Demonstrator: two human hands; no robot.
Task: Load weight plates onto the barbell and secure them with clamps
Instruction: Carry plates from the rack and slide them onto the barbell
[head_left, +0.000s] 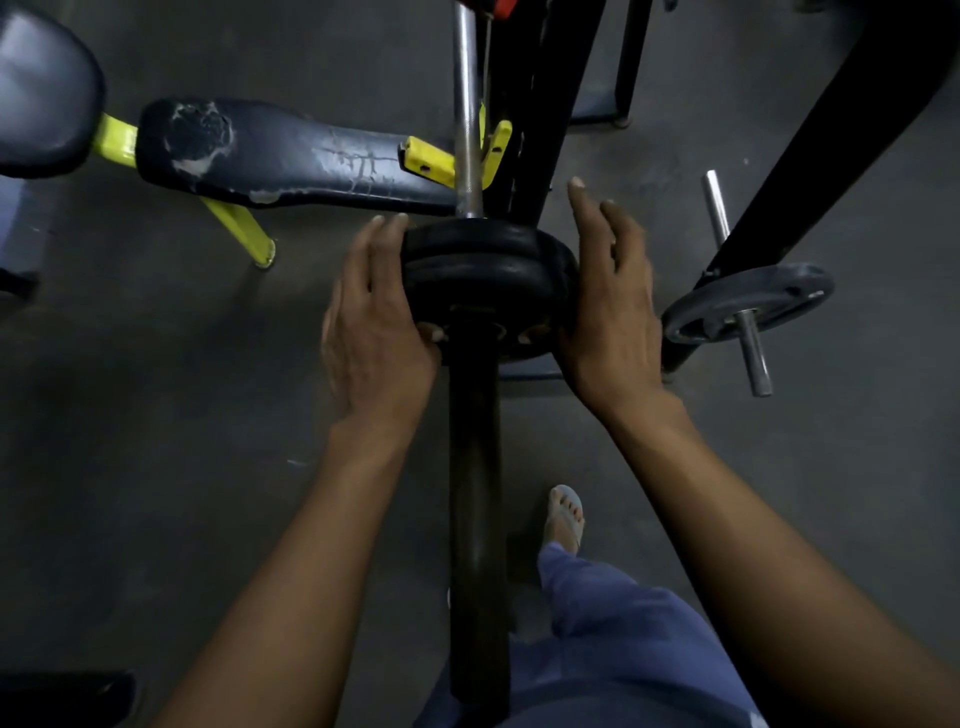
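The grey floor (156, 441) bears a yellow bench leg (244, 234), black rack (779, 197) and sandalled foot (565, 517).

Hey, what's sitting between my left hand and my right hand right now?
In the head view, the black weight plates, stacked on the barbell's dark sleeve, lie between the left hand and right hand; both hands touch their rims.
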